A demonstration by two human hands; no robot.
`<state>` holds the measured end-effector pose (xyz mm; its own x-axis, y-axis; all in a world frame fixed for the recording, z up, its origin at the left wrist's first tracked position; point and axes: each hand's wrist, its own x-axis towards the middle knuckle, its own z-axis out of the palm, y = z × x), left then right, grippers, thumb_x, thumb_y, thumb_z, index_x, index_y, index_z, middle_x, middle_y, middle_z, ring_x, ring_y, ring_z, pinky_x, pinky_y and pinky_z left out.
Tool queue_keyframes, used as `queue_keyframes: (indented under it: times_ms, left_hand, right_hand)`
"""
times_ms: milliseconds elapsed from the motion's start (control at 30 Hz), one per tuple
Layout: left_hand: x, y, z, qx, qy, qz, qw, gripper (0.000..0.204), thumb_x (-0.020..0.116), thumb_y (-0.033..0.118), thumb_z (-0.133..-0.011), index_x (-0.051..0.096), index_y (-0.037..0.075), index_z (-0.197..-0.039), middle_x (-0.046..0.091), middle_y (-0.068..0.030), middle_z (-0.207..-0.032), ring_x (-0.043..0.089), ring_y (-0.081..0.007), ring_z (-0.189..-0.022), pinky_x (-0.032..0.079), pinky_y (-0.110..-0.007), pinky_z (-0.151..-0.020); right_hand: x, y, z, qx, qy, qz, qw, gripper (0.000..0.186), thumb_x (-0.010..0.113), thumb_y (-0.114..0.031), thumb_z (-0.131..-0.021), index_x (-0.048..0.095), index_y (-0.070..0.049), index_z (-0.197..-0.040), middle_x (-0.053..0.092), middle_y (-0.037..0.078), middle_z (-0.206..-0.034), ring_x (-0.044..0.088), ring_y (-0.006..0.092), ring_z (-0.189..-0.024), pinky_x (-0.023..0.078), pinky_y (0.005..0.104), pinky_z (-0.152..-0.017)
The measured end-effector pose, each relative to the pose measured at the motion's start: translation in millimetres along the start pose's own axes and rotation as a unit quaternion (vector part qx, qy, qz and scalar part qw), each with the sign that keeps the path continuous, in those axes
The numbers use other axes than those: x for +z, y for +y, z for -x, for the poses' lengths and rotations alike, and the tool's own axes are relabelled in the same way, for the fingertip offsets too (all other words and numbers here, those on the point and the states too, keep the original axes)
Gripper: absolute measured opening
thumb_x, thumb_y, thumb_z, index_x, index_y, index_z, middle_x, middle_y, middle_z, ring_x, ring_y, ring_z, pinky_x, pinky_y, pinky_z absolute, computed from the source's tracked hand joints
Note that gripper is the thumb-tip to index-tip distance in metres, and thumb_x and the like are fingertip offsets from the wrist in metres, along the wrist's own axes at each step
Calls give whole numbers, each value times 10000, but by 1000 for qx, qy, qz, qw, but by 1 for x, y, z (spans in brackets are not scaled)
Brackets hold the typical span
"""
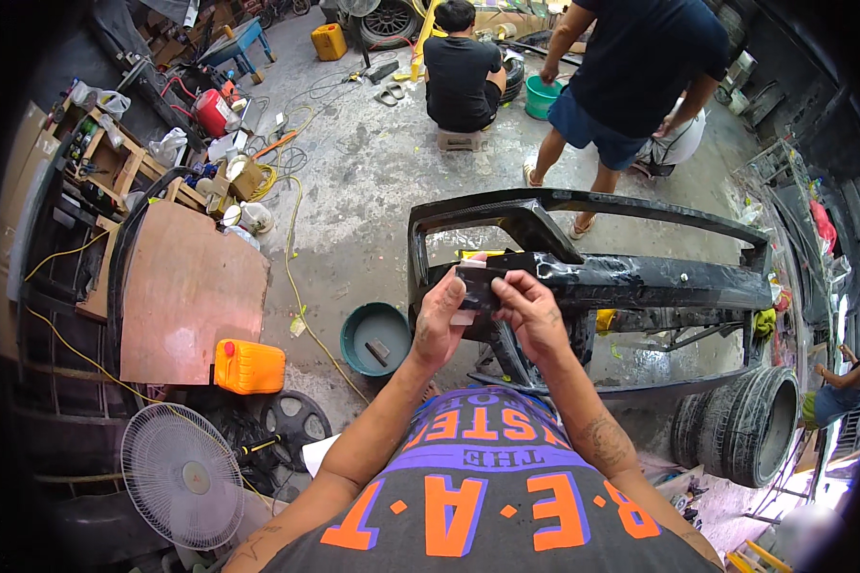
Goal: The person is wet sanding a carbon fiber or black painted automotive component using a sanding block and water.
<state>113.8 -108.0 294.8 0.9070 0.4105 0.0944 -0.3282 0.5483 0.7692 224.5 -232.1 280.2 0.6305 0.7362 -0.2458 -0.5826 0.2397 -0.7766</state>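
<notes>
My left hand (438, 320) grips a dark square sheet (475, 286), possibly sandpaper, together with a pale flat piece (463, 316) behind it, thumb upward at the sheet's left edge. My right hand (530, 310) pinches the same sheet at its right side, fingers closed. Both hands are held over the glossy black bumper-like car part (631, 270), which lies across a stand in front of me. Whether they touch it, I cannot tell. A round teal basin (352, 336) of water, with small pieces inside, sits on the floor at left of my hands.
Two people (459, 81) (631, 67) are ahead, beside a green bucket (543, 100). Another person (841, 387) is at far right. An orange jerrycan (248, 377), fan (182, 477) and plywood board (191, 277) are left, a yellow cord crossing the floor. Dusty wheels (736, 420) stand right.
</notes>
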Motion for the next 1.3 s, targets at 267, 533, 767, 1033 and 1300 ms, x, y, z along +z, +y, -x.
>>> queue_keyframes:
  times_ms: [267,533,767,1033,1300]
  left_hand:
    - [-7,1,5,-49,20,-5,999,613,440,457,-1098,489,-27,-1470,629,-113,-1299,643,-156,-1103,528,-319,-964]
    - [-7,-6,11,-41,30,-4,999,646,421,529,-1084,548,-20,-1400,678,-124,-1224,684,-188,-1058,548,-323,-891]
    - [-7,-8,13,-25,42,10,999,630,426,530,-1083,579,-13,-1364,687,-111,-1206,683,-175,-1039,547,-318,-881]
    - [-1,-9,13,-60,38,-21,997,539,452,427,-1101,590,-16,-1375,653,-112,-1310,655,-163,-1115,538,-315,-925]
    - [3,-31,29,-240,-116,-95,959,560,489,469,-1078,609,40,-1417,705,-66,-1135,652,-136,-965,535,-299,-893]
  right_hand:
    - [10,-19,10,-73,-28,147,986,303,770,-60,-909,679,-16,-1195,658,1,-985,617,71,-843,518,228,-728]
    - [15,-20,11,-145,-75,212,964,298,727,-97,-958,725,-50,-1252,633,-10,-1052,596,59,-893,527,221,-757]
    - [23,-18,15,-149,-58,217,963,242,705,-108,-975,745,-31,-1201,656,-11,-1054,609,60,-884,515,222,-756]
    - [-14,-9,6,-89,-42,124,987,747,846,6,-793,484,-82,-1440,557,48,-1263,587,131,-1063,549,283,-883]
    - [-75,-47,-19,-26,-177,355,917,1314,1034,-245,-474,327,-131,-1576,404,86,-1537,563,221,-1195,507,358,-963]
